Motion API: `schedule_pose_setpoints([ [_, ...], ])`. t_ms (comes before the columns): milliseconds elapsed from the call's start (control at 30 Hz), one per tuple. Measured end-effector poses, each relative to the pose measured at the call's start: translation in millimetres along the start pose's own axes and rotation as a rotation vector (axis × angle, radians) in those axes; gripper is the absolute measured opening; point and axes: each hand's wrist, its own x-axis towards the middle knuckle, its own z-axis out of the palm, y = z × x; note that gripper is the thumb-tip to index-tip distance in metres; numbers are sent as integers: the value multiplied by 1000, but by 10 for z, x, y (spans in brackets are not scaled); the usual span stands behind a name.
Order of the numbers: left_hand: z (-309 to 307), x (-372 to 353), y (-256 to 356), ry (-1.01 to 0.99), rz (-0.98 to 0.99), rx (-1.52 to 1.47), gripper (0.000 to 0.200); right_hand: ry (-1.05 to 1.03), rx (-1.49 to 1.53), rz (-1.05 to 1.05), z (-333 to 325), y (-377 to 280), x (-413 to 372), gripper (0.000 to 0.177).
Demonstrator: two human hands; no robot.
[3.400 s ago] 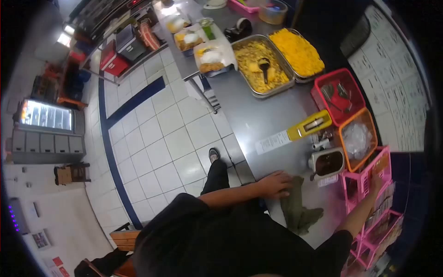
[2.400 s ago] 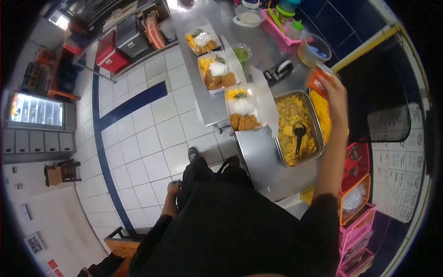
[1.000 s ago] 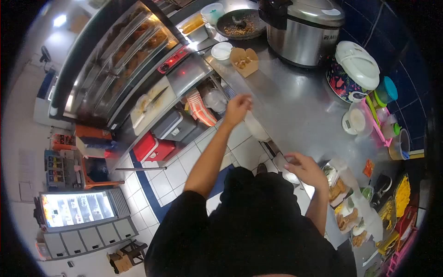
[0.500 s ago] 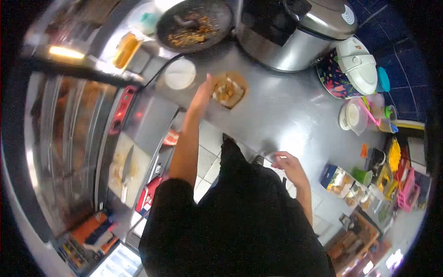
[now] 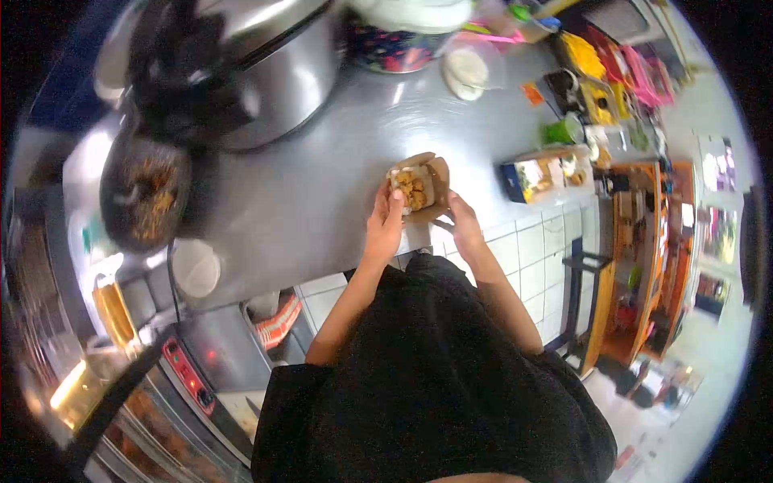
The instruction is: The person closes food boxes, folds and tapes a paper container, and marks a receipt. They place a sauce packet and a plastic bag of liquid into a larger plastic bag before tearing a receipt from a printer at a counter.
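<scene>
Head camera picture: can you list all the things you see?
paper box: one, brown, open with fried food, counter's near edge
rice cooker: one, silver, back left
bowl: one, black, food inside, far left
round dish: one, white, near left
pot: one, flowered with white lid, back
meal boxes: several, open, right end
cup: one, green, by the meal boxes
counter: one, grey steel, under everything
left hand: one, holding the paper box's left side
right hand: one, holding its right side

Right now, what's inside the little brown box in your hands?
Golden-brown fried pieces sit in the brown box, open at the top, between the left hand and right hand. Whatever lies beneath those pieces is hidden.
</scene>
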Motion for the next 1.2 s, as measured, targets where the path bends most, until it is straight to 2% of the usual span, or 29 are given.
schedule_pose_setpoints([
  [33,42,5,22,-47,11,19,77,11,17,-46,-9,36,-36,64],
  [100,180,-9,166,-5,20,6,79,-14,150,-60,-149,130,22,61],
  [200,471,-35,214,-38,-9,9,80,-1,145,-98,-334,42,-137,46],
  [267,670,-41,127,-37,-31,-43,80,-10,141,-151,-596,196,-122,45],
  [367,1043,44,-121,4,-48,-148,79,-80,145,-168,-1244,404,-57,43],
  [433,1309,41,-194,55,-26,-153,78,-152,-19,-59,-1668,461,-28,41],
  [467,1419,50,-259,64,12,-163,77,-132,-44,-149,-1860,528,-13,42],
  [500,1503,21,-332,79,48,-166,77,-171,-31,-138,-2108,604,74,42],
  [533,1582,-18,-369,41,101,-209,76,-223,-141,-117,-2374,719,151,42],
  [633,1736,-5,-521,263,128,-231,76,-397,-287,-66,-3035,810,240,43],
  [733,1975,-169,-487,427,194,-217,80,-397,-171,-7,-3521,685,222,38],
  [800,2060,-259,-524,499,188,-185,84,-351,-48,63,-3692,603,232,25],
  [867,2166,-305,-618,669,16,-304,92,-410,-139,61,-3801,572,291,21],
  [900,2202,-314,-691,680,21,-304,92,-440,-230,46,-3841,560,344,18],
  [967,2271,-343,-842,534,-106,-418,99,-455,-294,29,-3820,555,441,24],
  [1000,2338,-360,-862,527,-109,-416,99,-477,-313,3,-3770,490,435,25],
  [1033,2422,-374,-873,430,-110,-511,98,-491,-333,-21,-3722,438,413,27],
  [1100,2540,-356,-894,287,-134,-608,98,-411,-290,-65,-3665,400,360,32],
  [1167,2571,-247,-885,146,47,-635,102,-348,-314,-65,-3685,403,336,31],
  [1200,2564,-164,-895,187,57,-693,104,-323,-274,12,-3709,345,274,30],
])
